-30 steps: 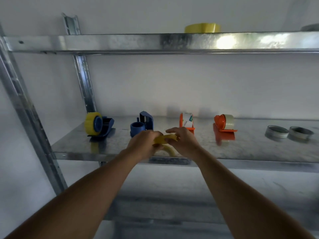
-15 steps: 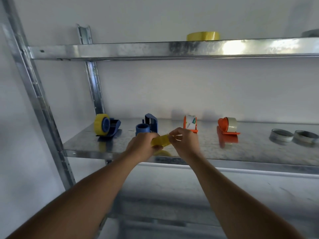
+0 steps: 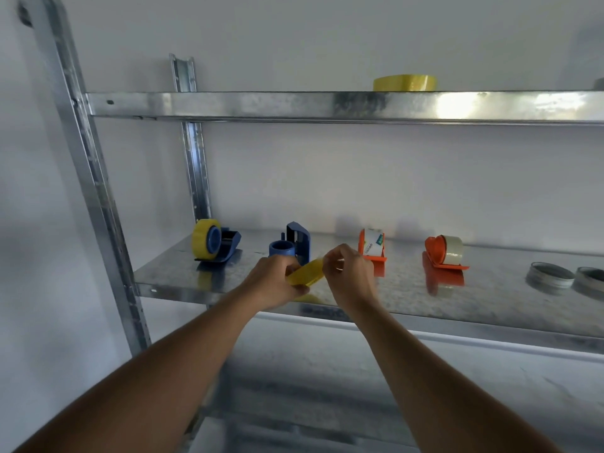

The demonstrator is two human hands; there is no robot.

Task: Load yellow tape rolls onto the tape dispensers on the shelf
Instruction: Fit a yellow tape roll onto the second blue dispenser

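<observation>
A yellow tape roll is held tilted between my two hands, just above the front of the middle shelf. My left hand grips its left side and my right hand pinches its right edge. Directly behind them stands a blue dispenser with a bare spindle. Farther left, another blue dispenser carries a yellow roll. Another yellow roll lies flat on the top shelf.
Two orange dispensers stand to the right, one with a white-labelled roll and one with a clear roll. Two grey rings lie at the far right. Metal uprights frame the left side.
The view has shifted up and right, so the shelf sits lower and more to the right. My hands stay together on the yellow roll, which is now raised and tilted more.
</observation>
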